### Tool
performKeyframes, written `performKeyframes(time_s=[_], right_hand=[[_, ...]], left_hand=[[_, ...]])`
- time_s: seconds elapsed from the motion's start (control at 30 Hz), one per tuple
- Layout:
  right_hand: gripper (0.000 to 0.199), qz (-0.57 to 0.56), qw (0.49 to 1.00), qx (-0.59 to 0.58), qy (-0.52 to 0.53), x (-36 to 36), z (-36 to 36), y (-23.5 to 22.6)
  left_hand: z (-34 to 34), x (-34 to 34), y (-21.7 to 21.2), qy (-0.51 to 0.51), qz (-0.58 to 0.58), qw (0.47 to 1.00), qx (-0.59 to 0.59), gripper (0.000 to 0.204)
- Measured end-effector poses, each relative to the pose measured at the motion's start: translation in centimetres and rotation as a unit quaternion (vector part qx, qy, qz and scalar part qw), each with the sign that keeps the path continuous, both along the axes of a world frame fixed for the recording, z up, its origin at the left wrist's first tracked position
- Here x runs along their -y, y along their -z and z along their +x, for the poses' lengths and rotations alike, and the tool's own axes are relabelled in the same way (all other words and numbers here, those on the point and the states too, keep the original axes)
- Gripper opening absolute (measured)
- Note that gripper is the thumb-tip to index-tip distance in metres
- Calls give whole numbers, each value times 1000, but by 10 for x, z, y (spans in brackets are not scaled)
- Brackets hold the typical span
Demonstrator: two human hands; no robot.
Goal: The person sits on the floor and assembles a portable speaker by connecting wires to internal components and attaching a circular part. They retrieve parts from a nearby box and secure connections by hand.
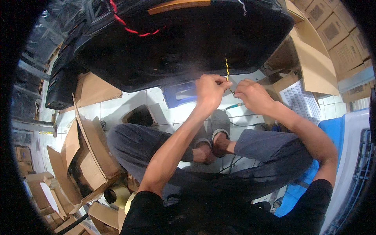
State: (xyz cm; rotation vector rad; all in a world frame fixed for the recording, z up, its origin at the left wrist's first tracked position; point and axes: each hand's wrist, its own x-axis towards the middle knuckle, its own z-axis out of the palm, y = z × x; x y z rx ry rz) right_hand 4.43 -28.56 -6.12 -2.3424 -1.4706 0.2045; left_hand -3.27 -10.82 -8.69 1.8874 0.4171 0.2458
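The left hand [210, 89] pinches the lower end of a yellow-and-black twisted wire [226, 67] that hangs from the edge of a large black panel [184, 43] just above the grip. Just right of it, the right hand [252, 95] has its fingertips pressed together on the same wire's end. It looks like a joining or twisting step; the next move needs steady, fine finger work.

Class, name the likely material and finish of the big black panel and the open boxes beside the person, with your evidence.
Black panel: probably moulded plastic, smooth with a dull sheen and rounded edges. Open boxes: corrugated cardboard, matte brown, with folded flaps.
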Motion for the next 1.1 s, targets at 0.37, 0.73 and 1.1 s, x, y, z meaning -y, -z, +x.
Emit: performKeyframes(time_s=[0.37,0.73,1.1], right_hand=[[20,-20,995,-78,56,2,14,-14],[22,6,968,-249,11,-3,14,-18],[16,-69,957,265,-100,-10,-26,-25]], left_hand=[[3,6,-2,53,-74,996,-8,14],[3,-6,14,142,-158,975,68,18],[0,10,8,-30,-231,972,35,20]])
